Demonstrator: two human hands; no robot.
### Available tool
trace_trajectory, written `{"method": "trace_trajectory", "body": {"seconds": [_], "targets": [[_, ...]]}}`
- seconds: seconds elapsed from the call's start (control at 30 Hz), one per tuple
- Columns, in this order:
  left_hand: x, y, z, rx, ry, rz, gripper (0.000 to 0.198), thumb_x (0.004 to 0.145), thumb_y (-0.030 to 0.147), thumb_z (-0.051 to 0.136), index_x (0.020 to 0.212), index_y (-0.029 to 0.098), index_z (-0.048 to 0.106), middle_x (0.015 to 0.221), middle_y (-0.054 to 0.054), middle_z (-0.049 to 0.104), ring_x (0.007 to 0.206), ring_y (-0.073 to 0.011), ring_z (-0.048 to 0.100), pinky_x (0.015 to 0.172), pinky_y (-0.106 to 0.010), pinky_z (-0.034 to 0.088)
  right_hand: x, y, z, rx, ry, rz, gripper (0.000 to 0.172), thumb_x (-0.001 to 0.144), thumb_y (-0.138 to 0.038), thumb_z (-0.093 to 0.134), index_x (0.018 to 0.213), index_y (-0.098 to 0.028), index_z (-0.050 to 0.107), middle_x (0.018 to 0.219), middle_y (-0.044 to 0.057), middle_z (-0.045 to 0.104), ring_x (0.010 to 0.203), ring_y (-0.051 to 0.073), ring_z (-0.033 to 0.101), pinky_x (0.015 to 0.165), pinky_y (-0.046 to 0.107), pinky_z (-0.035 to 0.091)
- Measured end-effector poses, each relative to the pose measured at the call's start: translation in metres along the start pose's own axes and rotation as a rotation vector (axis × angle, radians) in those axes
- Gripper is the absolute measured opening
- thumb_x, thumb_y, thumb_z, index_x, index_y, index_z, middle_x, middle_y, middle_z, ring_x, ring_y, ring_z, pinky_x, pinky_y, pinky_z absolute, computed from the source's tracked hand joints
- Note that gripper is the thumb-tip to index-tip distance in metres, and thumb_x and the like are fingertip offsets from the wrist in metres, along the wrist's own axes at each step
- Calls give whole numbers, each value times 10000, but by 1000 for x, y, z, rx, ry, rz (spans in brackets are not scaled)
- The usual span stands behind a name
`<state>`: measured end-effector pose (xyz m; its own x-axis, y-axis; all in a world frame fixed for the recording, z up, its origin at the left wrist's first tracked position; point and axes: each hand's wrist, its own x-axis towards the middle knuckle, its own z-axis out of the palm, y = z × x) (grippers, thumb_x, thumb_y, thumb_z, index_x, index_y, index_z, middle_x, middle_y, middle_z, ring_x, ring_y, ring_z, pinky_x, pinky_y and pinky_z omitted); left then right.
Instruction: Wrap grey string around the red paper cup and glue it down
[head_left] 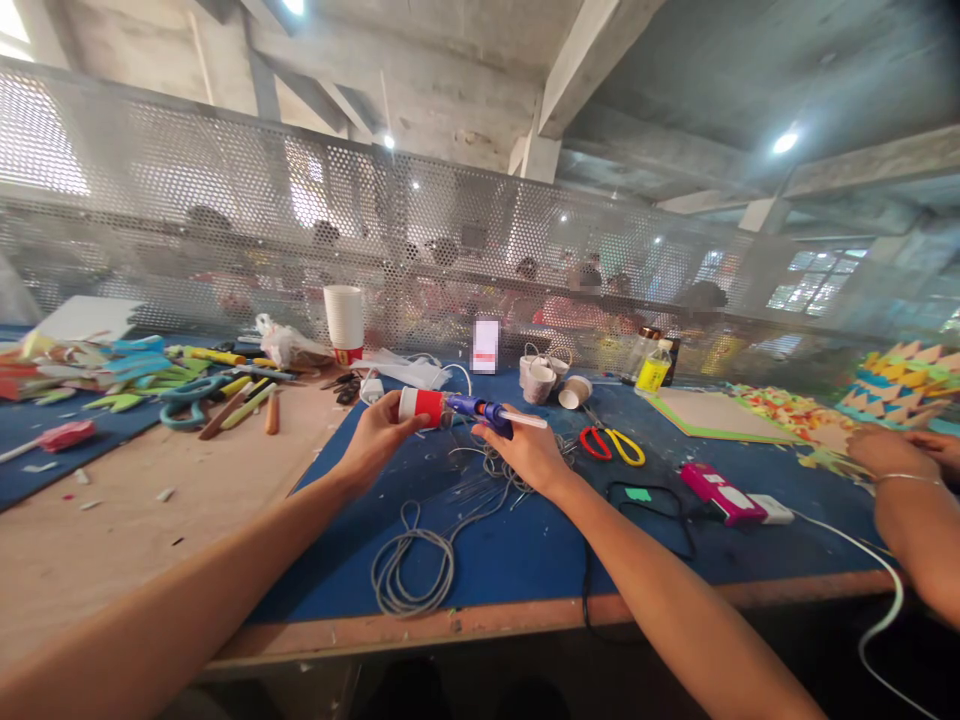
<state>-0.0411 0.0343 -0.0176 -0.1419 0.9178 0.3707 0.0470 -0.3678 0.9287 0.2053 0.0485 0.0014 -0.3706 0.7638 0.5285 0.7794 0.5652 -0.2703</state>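
My left hand (379, 438) grips a paper cup (422, 406) with a red band, tilted on its side. In my right hand (527, 452) is a blue hot glue gun (480, 408) with a white glue stick (525, 420) sticking out of its back. The gun's nozzle points left and meets the cup's right end; whether it touches, I cannot tell. Below the hands, a coil of grey cord (420, 570) lies on the blue mat (337, 570).
Scissors (611, 446), a magenta power strip (721, 493), small cups (538, 378), a yellow bottle (653, 368) and stacked white cups (344, 318) surround the hands. Tools and paper scraps lie left. At right are a co-worker's hands (892, 455). A perforated metal screen (450, 220) stands behind.
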Motion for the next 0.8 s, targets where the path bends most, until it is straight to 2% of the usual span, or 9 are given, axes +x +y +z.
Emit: {"method": "trace_trajectory", "body": {"seconds": [0.3,0.4,0.53,0.67,0.8], "targets": [[0,-1,1,21,-42,24,446,665,391,852,1000,164,665,840,-13,705,749,-198,614,677,-287,441,3,3,3,63,18,31,417,935,-598,587,1097,-229,691,895,54,770,873,241,727,728,270,478],[-1,3,2,18,-46,30,443,655,380,859,988,164,664,820,-5,697,741,-193,609,667,-281,435,6,5,5,136,41,56,371,927,-561,623,1031,-219,720,923,63,774,907,243,728,775,280,493],[0,6,2,-28,13,25,404,652,366,854,950,158,678,802,-1,689,721,-177,597,666,-278,432,10,8,4,288,68,124,375,913,-555,639,958,-197,742,912,80,775,895,250,733,787,295,509],[5,6,-1,-117,104,0,369,627,340,858,903,163,690,783,-7,698,724,-183,609,708,-301,460,10,10,-4,408,101,137,426,937,-582,576,1077,-199,699,956,65,766,924,235,721,819,295,510],[7,7,-3,-140,145,25,358,621,319,855,903,171,692,798,-10,705,720,-183,609,720,-311,467,11,15,-11,349,77,205,434,1004,-530,449,1235,-192,591,978,64,746,911,233,705,820,314,503]]}}
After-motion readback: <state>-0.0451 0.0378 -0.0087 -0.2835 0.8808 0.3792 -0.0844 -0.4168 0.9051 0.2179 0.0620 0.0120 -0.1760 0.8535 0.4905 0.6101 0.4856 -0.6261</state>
